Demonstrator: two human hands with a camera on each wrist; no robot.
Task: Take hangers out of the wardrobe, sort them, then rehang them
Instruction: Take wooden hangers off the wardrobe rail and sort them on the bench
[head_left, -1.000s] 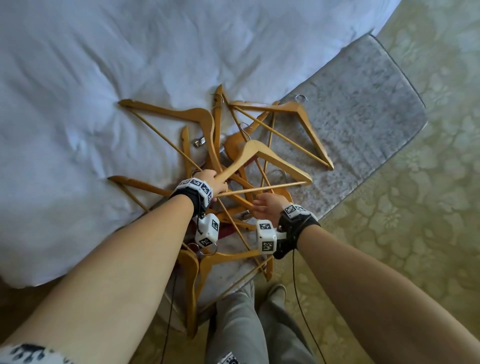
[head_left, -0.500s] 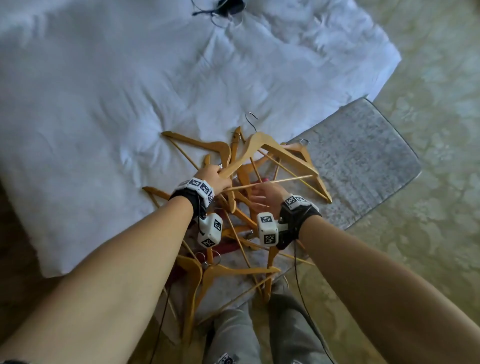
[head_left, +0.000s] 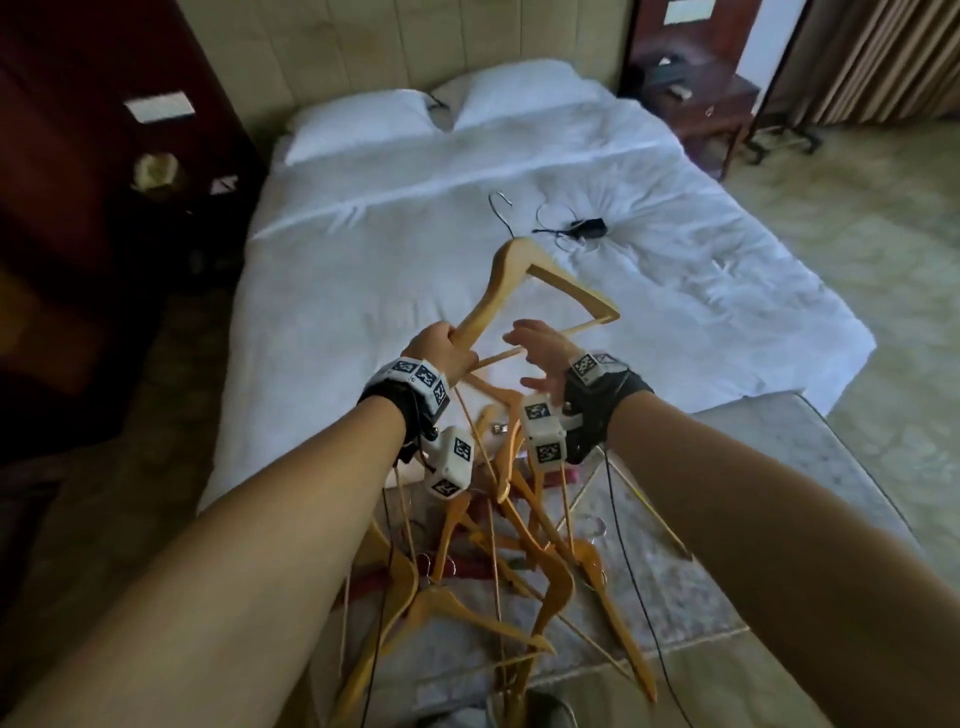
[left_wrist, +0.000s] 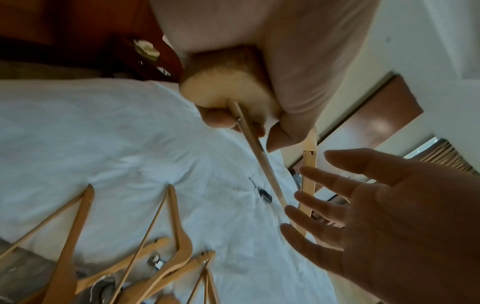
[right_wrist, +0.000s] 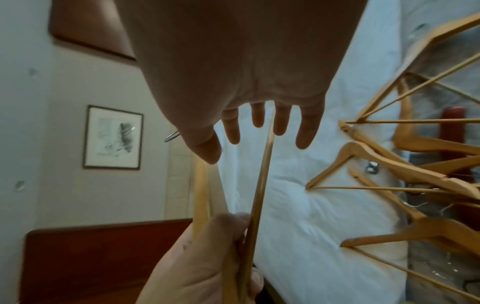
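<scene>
My left hand (head_left: 445, 345) grips one end of a light wooden hanger (head_left: 569, 291) and holds it up over the bed, with the metal hook (head_left: 500, 205) pointing away. In the left wrist view the fingers (left_wrist: 228, 115) curl round the hanger's thin bar (left_wrist: 262, 162). My right hand (head_left: 525, 358) hovers open beside that bar with its fingers (right_wrist: 303, 131) spread, holding nothing. Below my wrists a tangled pile of wooden hangers (head_left: 519, 551) lies on a grey bench (head_left: 779, 467) and the bed's foot. Red hangers (head_left: 467, 569) show among them.
The white bed (head_left: 363, 270) stretches ahead, with a black cable and small device (head_left: 584, 227) lying on it. Dark wooden furniture (head_left: 78, 208) stands to the left, a nightstand (head_left: 691, 98) at the far right. Patterned carpet (head_left: 857, 249) lies to the right.
My left hand has lifted the hanger up off the pile and out over the bed. My right hand has come up out of the pile and opened. The head view has tilted up.
</scene>
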